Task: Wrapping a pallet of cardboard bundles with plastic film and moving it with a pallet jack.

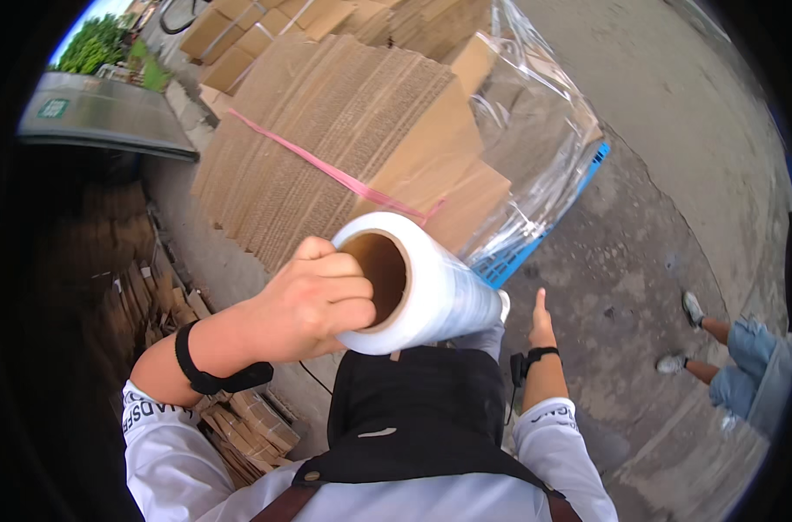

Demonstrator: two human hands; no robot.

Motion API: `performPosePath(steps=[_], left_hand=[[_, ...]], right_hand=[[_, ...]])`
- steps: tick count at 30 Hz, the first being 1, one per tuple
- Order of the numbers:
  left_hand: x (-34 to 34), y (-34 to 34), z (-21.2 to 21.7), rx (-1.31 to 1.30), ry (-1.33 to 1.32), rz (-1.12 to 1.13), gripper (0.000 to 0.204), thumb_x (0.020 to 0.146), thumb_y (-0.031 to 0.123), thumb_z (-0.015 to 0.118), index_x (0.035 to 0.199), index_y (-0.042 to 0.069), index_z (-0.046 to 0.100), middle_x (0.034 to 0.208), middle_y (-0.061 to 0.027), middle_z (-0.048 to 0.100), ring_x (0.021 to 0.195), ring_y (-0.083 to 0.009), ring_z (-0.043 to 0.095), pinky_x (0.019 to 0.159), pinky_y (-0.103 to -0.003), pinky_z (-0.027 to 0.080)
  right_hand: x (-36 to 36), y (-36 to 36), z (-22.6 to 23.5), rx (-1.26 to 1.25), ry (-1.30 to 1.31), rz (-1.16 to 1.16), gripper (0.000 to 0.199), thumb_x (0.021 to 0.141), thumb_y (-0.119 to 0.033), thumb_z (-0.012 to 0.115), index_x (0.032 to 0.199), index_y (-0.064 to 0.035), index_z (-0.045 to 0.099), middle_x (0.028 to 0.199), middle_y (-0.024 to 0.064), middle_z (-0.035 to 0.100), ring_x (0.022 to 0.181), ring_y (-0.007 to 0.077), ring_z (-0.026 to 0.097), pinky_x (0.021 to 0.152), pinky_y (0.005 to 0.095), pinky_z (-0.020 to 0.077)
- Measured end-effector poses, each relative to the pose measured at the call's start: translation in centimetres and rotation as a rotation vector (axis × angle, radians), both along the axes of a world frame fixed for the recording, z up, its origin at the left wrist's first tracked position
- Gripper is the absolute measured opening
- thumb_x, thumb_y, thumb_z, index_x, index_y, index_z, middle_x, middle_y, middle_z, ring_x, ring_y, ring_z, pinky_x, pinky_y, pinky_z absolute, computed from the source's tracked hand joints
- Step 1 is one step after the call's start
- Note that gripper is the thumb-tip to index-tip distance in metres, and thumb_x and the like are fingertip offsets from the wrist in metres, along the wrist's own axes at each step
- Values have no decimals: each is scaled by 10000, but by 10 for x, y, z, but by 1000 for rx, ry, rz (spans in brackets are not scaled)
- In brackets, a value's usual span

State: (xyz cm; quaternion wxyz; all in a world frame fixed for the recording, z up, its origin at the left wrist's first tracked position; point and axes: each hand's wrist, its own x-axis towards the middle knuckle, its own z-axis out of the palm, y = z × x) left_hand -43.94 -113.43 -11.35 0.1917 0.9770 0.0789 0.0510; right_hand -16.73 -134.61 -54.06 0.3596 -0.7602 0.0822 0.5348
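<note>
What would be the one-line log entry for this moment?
left hand: holds film roll at its core end | right hand: at roll's far end, grip hidden | ahead: cardboard stack on blue pallet

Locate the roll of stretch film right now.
In the head view's centre, the stretch film roll sits in the left hand, in front of the cardboard stack.

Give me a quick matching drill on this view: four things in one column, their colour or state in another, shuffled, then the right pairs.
Things:
1. stretch-film roll
2. strap over the cardboard stack
3. pallet
4. left hand

States:
A. blue, under the stack
B. fingers hooked into the cardboard core
C. pink, running across the flat sheets
D. clear-white, held up level

Pairs: 1-D, 2-C, 3-A, 4-B
</note>
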Motion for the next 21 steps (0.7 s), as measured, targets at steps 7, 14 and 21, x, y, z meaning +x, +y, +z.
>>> performPosePath(steps=[7,14,21], left_hand=[[-25,-12,9,81,88,-104,133,715,157,564,684,145,434,735,16,403,746,-135,457,755,-314,308],[-37,26,28,-229,47,-252,454,678,487,699,720,83,496,722,-33,434,691,-196,471,717,-341,341],[-56,64,56,-203,288,-557,608,711,591,682,689,-2,550,668,-131,544,598,-286,546,600,-370,418]], right_hand=[[-122,2,-58,375,659,-157,741,889,-638,389,1280,-13,459,1220,138,571,1123,294,547,966,435,428],[-167,-28,-9,558,679,-613,577,926,-486,380,1295,-50,466,1268,124,550,1135,301,536,994,440,408],[-340,-42,65,709,268,-1305,681,864,-539,394,1358,-69,394,1399,96,429,1290,288,386,1068,446,317]])
